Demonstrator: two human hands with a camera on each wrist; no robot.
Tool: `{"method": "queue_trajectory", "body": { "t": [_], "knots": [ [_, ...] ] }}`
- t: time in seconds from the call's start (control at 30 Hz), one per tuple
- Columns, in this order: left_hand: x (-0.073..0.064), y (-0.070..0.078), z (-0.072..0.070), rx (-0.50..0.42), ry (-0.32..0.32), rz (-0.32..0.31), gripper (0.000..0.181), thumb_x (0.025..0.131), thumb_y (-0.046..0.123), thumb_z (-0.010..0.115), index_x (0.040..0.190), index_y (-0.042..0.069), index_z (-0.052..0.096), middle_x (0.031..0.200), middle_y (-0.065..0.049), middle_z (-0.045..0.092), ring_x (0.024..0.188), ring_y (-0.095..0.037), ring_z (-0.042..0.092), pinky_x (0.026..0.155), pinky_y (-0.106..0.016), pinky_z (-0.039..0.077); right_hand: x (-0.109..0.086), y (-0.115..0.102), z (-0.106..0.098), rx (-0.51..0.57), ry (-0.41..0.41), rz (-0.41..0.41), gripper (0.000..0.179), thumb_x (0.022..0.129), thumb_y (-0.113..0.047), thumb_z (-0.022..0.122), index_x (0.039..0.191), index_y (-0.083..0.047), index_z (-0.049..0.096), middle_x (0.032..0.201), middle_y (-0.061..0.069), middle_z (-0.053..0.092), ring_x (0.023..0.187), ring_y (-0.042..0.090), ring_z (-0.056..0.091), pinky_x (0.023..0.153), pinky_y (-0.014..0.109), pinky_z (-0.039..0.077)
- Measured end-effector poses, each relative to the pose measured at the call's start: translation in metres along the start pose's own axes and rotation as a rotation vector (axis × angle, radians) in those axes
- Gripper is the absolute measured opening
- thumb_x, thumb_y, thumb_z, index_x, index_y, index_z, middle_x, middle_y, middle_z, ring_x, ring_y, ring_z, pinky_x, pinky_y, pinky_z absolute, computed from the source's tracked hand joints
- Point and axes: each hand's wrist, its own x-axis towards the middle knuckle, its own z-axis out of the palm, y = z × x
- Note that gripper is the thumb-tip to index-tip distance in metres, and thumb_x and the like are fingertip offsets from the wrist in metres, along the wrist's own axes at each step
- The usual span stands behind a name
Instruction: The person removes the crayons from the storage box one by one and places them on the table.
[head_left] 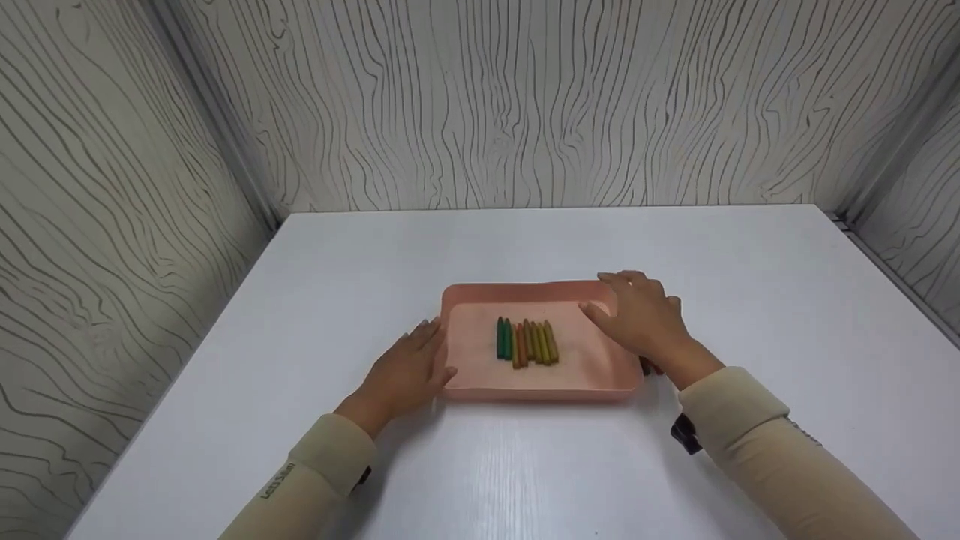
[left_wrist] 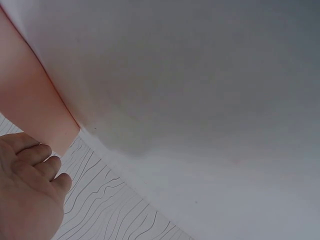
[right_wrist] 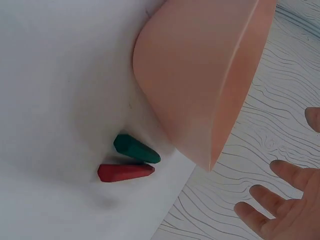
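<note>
A pink rectangular tray (head_left: 540,379) sits on the white table with a row of several crayons (head_left: 526,343) on its floor, green at the left, orange and brown in the middle, yellow-green at the right. My left hand (head_left: 409,370) lies along the tray's left side, fingers extended, thumb at the near left corner. Over the right rim is my right hand (head_left: 643,316), its fingers spread and nothing held. Outside the tray's right wall, a dark green crayon (right_wrist: 136,148) and a red crayon (right_wrist: 125,172) lie on the table, mostly hidden by that hand in the head view.
The white table (head_left: 360,262) reaches back to a wood-grain patterned wall (head_left: 510,105). A similar panel (head_left: 90,225) stands along the left side. Dark devices (head_left: 685,433) are strapped at both wrists, below the rolled sleeves.
</note>
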Motion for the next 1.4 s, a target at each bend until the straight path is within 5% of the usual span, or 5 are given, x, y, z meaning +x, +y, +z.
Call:
{"method": "queue_trajectory", "body": {
  "t": [0.57,0.93,1.4],
  "knots": [
    [0.001,0.001,-0.002,-0.005,-0.010,-0.007,0.065,0.099,0.042,0.044,0.148,0.001,0.031,0.155,-0.009,0.024,0.142,-0.024,0.020,0.113,-0.041,0.020,0.000,-0.019,0.029,0.008,-0.011,-0.078,0.061,0.093,-0.046,0.056,0.138,-0.005,0.049,0.140,0.020,0.042,0.122,0.045,0.041,0.089,0.067,0.035],
    [0.003,0.003,-0.003,-0.024,-0.038,-0.028,0.066,0.099,0.041,0.046,0.149,0.003,0.029,0.155,-0.008,0.023,0.142,-0.024,0.018,0.114,-0.041,0.019,-0.002,-0.024,0.046,-0.010,-0.082,-0.032,0.058,0.092,-0.045,0.055,0.135,-0.007,0.052,0.137,0.015,0.048,0.126,0.039,0.039,0.096,0.065,0.026],
    [0.001,0.002,-0.002,-0.013,-0.029,-0.027,0.066,0.099,0.043,0.046,0.149,0.003,0.030,0.155,-0.008,0.023,0.142,-0.025,0.018,0.114,-0.041,0.019,0.000,-0.027,0.059,-0.059,-0.083,-0.011,0.049,0.091,-0.037,0.058,0.131,-0.009,0.056,0.133,0.016,0.050,0.123,0.039,0.042,0.097,0.063,0.031]
  ]
}}
